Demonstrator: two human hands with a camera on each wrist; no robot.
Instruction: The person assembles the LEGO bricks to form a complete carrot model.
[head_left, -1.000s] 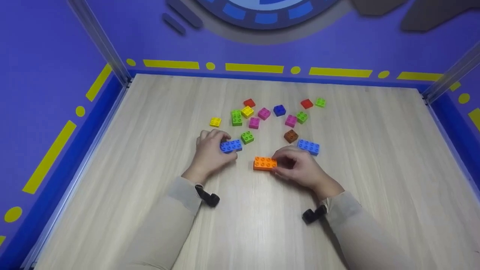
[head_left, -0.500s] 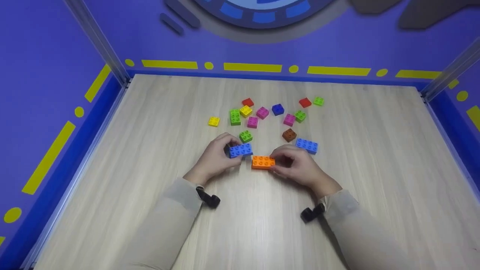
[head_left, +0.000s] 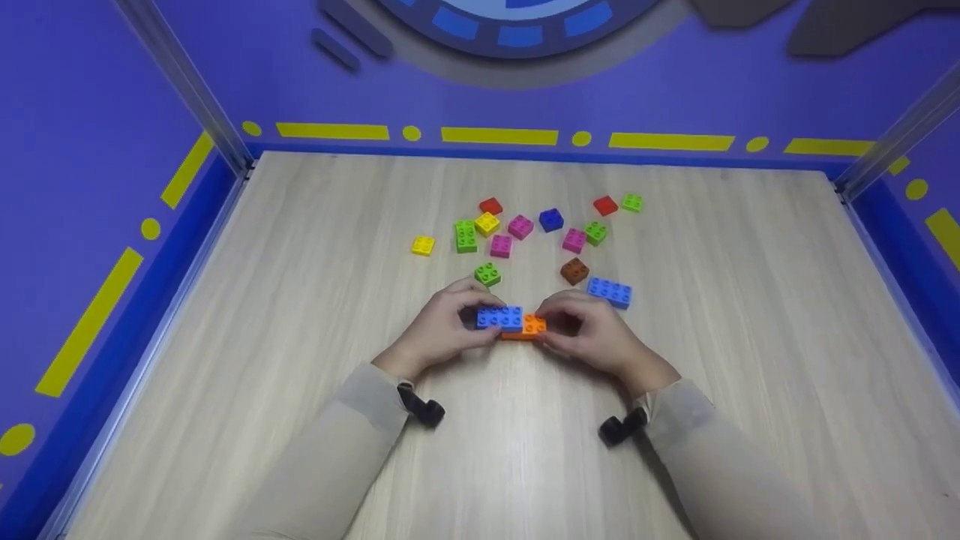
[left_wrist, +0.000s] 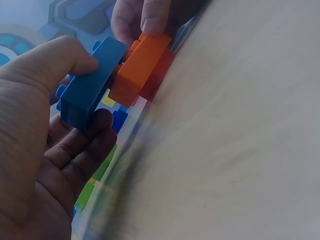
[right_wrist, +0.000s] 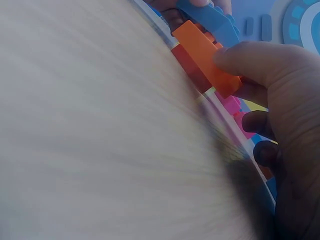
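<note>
Blue brick [head_left: 500, 318] and orange brick [head_left: 535, 325] are both pinched: your left hand [head_left: 441, 326] has the first clamped, thumb on the near side and fingertips on the far side, and your right hand [head_left: 600, 330] grips the second the same way, by its three o'clock end. Taking twelve as towards the back wall [head_left: 600, 97], the blue brick lies over the nine o'clock part of the orange one, leaving the studs at three bare. Orange studs show in a gap between them in the left wrist view, so they look unseated; whether the orange brick touches the table [head_left: 525, 465], you cannot tell. The step in hand appears to be lining up the two. Your next move calls for squared edges, then a straight press while the right hand steadies the lower brick. Outward from the pair, a green brick [head_left: 487, 274] sits at eleven, a brown brick [head_left: 574, 271] at one, a second blue brick [head_left: 610, 292] at two, a yellow brick [head_left: 423, 245] at ten.
</note>
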